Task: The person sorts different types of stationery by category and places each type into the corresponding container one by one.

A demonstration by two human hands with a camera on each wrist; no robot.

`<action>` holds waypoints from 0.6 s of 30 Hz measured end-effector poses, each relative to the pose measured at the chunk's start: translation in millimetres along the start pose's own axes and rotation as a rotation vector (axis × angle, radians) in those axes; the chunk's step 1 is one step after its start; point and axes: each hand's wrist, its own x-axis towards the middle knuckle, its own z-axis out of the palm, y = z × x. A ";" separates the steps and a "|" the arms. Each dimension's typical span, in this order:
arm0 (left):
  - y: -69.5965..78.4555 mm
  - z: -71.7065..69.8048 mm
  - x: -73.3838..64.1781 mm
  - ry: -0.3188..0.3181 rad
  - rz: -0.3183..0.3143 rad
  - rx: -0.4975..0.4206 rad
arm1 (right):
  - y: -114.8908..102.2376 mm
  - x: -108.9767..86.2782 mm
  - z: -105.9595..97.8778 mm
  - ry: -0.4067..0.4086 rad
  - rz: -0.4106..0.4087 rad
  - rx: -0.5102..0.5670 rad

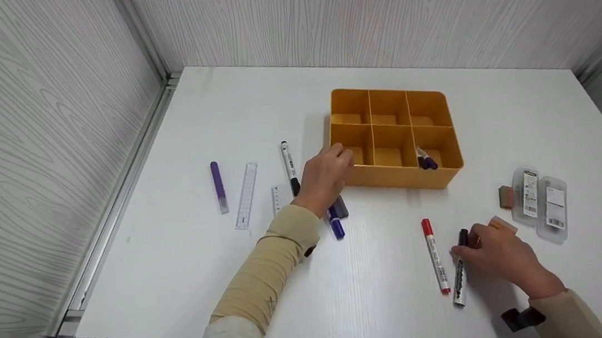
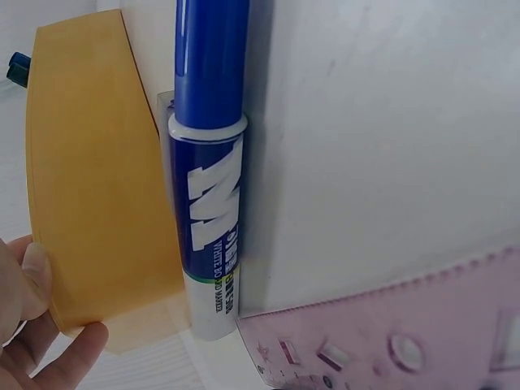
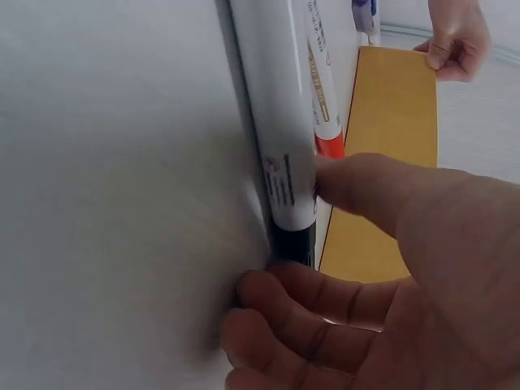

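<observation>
While left grip (image 1: pixel 325 176) holds orange organizer (image 1: pixel 391 177), right grip (image 1: pixel 503 254) pinches black-capped marker (image 1: pixel 459 284) on tabletop (image 1: pixel 379 278) beside red-capped marker (image 1: pixel 436 258).

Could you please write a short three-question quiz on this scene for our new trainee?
1. How many compartments does the yellow box have?
2. True or false: the left hand is holding a ruler.
3. Which thing is the right hand pinching?
A) the red-capped marker
B) the black-capped marker
C) the blue-capped marker

Key:
1. Six, in two rows of three.
2. False; it grips the yellow box at its near left corner, as the head camera sees it.
3. B
</observation>
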 end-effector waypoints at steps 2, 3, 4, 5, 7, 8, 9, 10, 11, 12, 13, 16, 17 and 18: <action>0.6 0.1 0.6 -0.005 -0.004 -0.001 | 0.7 2.2 -0.3 0.010 -0.001 0.015; 1.0 0.1 1.0 -0.008 -0.007 -0.006 | 1.4 3.4 -1.1 0.013 -0.001 0.027; 1.2 -0.1 0.7 -0.011 -0.009 -0.012 | 1.7 4.6 -1.5 0.015 0.005 0.039; 1.3 -0.2 0.6 -0.013 -0.011 -0.018 | 2.0 5.7 -2.1 0.011 0.013 0.051; 1.7 -0.3 0.7 -0.016 -0.011 -0.031 | 2.6 6.3 -3.8 0.000 0.037 0.068; 1.8 -0.3 0.8 -0.017 -0.009 -0.035 | 2.6 6.0 -4.7 -0.009 0.048 0.073; 1.8 -0.3 0.7 -0.019 -0.007 -0.037 | 2.6 5.6 -5.6 -0.021 0.057 0.077; 1.8 -0.4 0.8 -0.018 -0.006 -0.036 | 2.1 4.8 -5.9 -0.027 0.061 0.073; 1.6 -0.6 0.7 -0.018 -0.005 -0.034 | 1.5 3.9 -6.2 -0.033 0.059 0.066; 1.5 -0.7 0.7 -0.017 -0.006 -0.033 | 0.9 2.8 -6.2 -0.039 0.054 0.059; 1.3 -0.9 0.4 -0.016 -0.007 -0.030 | 0.4 1.8 -6.2 -0.042 0.043 0.049; 1.0 -1.1 0.0 -0.015 -0.014 -0.026 | -1.1 -1.1 -5.5 -0.026 0.004 0.027; 1.0 -0.9 -0.2 -0.018 -0.016 -0.025 | -1.0 -1.8 -5.6 -0.023 -0.005 0.024; 1.1 -0.5 -0.3 -0.021 -0.017 -0.024 | -0.7 -2.4 -5.7 -0.018 -0.012 0.020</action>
